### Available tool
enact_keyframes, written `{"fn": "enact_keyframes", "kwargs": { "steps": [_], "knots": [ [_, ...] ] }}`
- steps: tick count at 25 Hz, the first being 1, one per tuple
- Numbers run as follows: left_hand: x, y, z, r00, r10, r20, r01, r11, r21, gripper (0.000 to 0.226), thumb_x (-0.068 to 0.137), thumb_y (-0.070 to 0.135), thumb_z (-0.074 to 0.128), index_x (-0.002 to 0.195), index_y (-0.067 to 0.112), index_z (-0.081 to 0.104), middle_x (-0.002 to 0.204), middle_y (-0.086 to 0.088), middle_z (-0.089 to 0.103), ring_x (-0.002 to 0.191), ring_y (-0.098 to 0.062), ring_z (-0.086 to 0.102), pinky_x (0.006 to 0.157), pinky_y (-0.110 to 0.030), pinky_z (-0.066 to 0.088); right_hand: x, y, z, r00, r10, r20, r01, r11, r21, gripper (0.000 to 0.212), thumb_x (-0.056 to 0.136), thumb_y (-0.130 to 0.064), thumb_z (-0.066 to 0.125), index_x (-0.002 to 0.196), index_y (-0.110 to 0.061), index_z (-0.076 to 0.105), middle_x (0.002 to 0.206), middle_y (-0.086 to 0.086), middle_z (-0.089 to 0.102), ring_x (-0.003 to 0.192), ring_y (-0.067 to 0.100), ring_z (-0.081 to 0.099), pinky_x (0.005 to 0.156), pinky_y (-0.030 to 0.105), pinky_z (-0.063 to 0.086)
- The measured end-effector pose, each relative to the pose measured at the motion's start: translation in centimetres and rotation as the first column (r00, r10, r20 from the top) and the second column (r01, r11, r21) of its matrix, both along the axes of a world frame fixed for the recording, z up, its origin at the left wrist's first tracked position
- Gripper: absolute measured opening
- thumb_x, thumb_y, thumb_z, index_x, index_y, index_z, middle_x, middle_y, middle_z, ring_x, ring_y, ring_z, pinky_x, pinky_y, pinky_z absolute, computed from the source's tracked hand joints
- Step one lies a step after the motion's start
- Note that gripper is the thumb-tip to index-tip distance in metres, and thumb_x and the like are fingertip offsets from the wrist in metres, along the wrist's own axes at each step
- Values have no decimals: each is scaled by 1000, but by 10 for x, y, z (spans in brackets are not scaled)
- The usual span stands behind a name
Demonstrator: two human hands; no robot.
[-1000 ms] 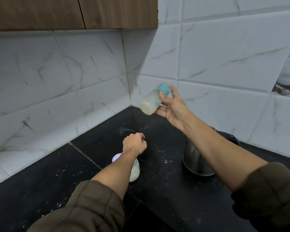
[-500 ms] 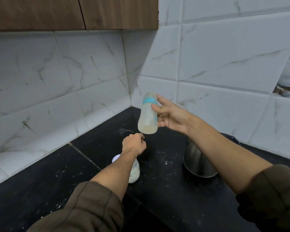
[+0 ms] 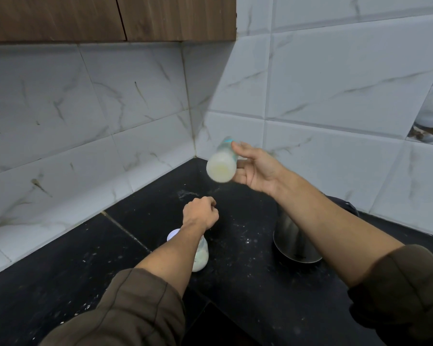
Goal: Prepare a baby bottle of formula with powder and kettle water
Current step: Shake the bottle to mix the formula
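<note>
Your right hand (image 3: pixel 256 169) grasps the baby bottle (image 3: pixel 221 167) in the air, above the back corner of the black tabletop (image 3: pixel 248 290). Your thumb lies along the upper side near the teal collar (image 3: pixel 228 140), and your fingers curl behind the body. The bottle is tilted, with its base turned toward you and its collar end pointing up toward the tiled wall (image 3: pixel 335 78). It looks blurred. Pale, milky liquid fills the lower part of it.

Your left hand (image 3: pixel 201 213) is clenched into a fist, lower down and nearer to you than the bottle, well apart from it. Nothing shows between its fingers. It hangs over the tabletop and I cannot tell whether it touches the surface.

A small clear container (image 3: pixel 202 257) with a white lid (image 3: pixel 172 236) stands on the tabletop, partly hidden under your left forearm. Its contents are pale.

The steel kettle (image 3: pixel 291 242) stands on the tabletop to the right, with your right forearm crossing in front of it, so only its lower body and a dark part behind your arm show.

White specks (image 3: pixel 246 242) are scattered across the tabletop between the container and the kettle. Both your olive-brown sleeves (image 3: pixel 125 310) are pushed up to the forearm. A wooden cabinet (image 3: pixel 110 18) hangs above the left wall.
</note>
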State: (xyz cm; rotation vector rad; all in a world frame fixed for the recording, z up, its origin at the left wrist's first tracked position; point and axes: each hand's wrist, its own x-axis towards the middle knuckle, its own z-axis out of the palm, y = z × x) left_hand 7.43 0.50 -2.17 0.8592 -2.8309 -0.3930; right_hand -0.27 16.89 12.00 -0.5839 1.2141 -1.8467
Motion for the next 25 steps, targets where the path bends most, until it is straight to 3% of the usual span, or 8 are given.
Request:
{"fn": "enact_keyframes", "kwargs": {
  "steps": [3, 8, 12, 13, 17, 21, 23, 25],
  "knots": [
    [3, -1, -1, 1000, 8, 0, -8, 1000, -1, 38, 99, 25, 52, 134, 28, 68, 122, -1, 75, 112, -26, 69, 95, -38, 56, -5, -4, -4, 963, -127, 239, 141, 989, -42, 54, 93, -25, 75, 138, -7, 53, 119, 27, 72, 100, 37, 76, 85, 43, 64],
    [2, -2, 0, 1000, 5, 4, -5, 1000, 6, 39, 98, 26, 54, 135, 29, 67, 122, -1, 75, 112, -26, 69, 95, -39, 57, 4, 1, 1, 996, 67, -54, -65, 997, 35, 29, 98, -28, 65, 124, -17, 62, 109, 15, 73, 82, 25, 77, 71, 33, 65],
    [3, -1, -1, 1000, 3, -2, -3, 1000, -4, 39, 99, 25, 53, 135, 28, 68, 122, -1, 75, 112, -25, 69, 95, -38, 56, -3, -8, 2, 970, -158, 187, 171, 984, -55, 44, 95, -26, 74, 131, -8, 57, 119, 25, 72, 101, 37, 76, 87, 44, 63],
    [3, -2, -1, 1000, 4, -4, -5, 1000, -5, 39, 99, 25, 53, 135, 28, 68, 122, -1, 75, 112, -25, 69, 95, -38, 56, -2, -9, 2, 976, -150, 159, 157, 987, -35, 45, 95, -25, 73, 133, -8, 56, 119, 24, 72, 101, 36, 76, 87, 44, 63],
    [3, -3, 0, 1000, -7, 6, 7, 1000, 6, 38, 100, 26, 56, 137, 28, 66, 121, 0, 74, 110, -23, 69, 94, -38, 57, 2, -2, -1, 969, 93, -230, -78, 994, 75, 52, 97, -23, 69, 146, -24, 51, 120, 13, 72, 102, 33, 74, 81, 43, 64],
    [5, -5, 0, 1000, 2, -2, -2, 1000, 2, 38, 100, 26, 53, 136, 28, 67, 123, -1, 74, 111, -24, 69, 96, -39, 56, 1, -8, 2, 967, -233, -101, 214, 962, -170, 83, 94, -15, 75, 160, -36, 29, 136, 13, 65, 108, 36, 73, 85, 48, 63],
    [6, -5, 0, 1000, 3, 4, -3, 1000, 15, 37, 101, 26, 54, 136, 28, 66, 122, -1, 74, 109, -23, 70, 96, -39, 57, 0, -9, 1, 923, -278, -265, 241, 957, -163, 87, 94, -10, 74, 159, -41, 26, 127, 12, 70, 109, 31, 73, 87, 45, 62],
    [6, -6, 0, 1000, 2, 6, -3, 1000, 26, 36, 101, 27, 56, 136, 27, 66, 119, 0, 74, 107, -21, 70, 94, -39, 58, 3, -1, 2, 862, -78, -501, 68, 997, -37, 87, 93, -6, 74, 156, -45, 29, 120, 16, 73, 108, 28, 73, 84, 41, 61]
  ]
}}
